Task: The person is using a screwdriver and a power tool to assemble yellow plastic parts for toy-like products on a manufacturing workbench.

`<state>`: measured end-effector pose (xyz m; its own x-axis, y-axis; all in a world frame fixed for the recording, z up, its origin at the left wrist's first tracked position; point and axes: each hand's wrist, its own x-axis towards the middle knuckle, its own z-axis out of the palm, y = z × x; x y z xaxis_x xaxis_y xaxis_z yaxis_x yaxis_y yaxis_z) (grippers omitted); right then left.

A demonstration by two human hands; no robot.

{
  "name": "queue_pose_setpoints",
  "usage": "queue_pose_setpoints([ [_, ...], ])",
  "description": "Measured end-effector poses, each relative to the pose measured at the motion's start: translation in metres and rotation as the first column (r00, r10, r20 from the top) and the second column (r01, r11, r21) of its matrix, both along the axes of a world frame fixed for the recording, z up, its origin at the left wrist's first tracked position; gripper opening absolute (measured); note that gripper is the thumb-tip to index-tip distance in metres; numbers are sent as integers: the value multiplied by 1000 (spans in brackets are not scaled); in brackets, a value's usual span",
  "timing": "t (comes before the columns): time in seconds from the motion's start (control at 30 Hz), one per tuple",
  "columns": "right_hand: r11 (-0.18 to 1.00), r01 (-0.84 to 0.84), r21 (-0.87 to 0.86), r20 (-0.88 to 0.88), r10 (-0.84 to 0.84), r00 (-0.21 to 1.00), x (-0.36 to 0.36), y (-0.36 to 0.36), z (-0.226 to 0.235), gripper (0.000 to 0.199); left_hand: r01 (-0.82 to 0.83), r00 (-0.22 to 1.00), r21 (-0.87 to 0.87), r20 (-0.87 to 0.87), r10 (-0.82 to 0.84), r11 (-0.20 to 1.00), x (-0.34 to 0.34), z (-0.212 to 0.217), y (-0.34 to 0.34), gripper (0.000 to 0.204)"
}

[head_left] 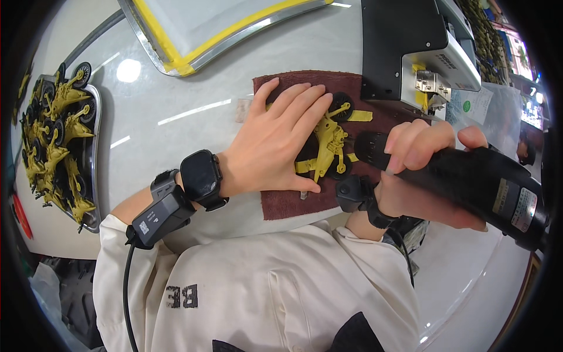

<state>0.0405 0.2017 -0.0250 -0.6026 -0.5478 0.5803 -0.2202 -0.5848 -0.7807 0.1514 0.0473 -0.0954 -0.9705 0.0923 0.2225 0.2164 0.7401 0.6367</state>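
Observation:
A yellow model motorcycle (330,139) with black wheels lies on its side on a dark red cloth (280,206). My left hand (284,130) is spread flat over its left part, fingers stretched out, hiding some of it. In my right hand (423,154), with the fingers wrapped round the body, is a thick black electric screwdriver (469,176). Its nose points left, close to the middle of the model. Whether the bit touches the model I cannot tell.
Several more yellow model motorcycles (56,138) are piled on a metal tray (94,176) at the left. A yellow-taped metal frame (187,61) lies at the back. A black and silver machine (404,53) stands at the back right, beside a clear plastic bag (498,111).

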Motion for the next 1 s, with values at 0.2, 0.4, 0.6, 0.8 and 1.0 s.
queue_pose_setpoints([
  [0.2, 999, 29, 16, 35, -30, 999, -2, 3, 2, 95, 1, 1000, -21, -15, -1, 1000, -2, 2, 5, 106],
  [0.4, 994, 107, -14, 107, -105, 989, 1, -1, 3, 95, -7, 999, 4, -42, 7, 1000, 0, 3, 14, 96],
  [0.6, 995, 75, 65, 51, -78, 996, -1, 5, 7, 102, -36, 999, -18, -31, 36, 999, -2, 9, 20, 98],
  [0.8, 993, 107, 43, 71, -110, 991, 0, 6, 3, 105, -32, 999, -7, -14, 32, 999, -1, 7, 18, 101],
  [1.0, 994, 107, 28, 49, -108, 993, -1, 8, 0, 103, 4, 1000, -1, 1, -4, 1000, -2, 4, 14, 101],
])
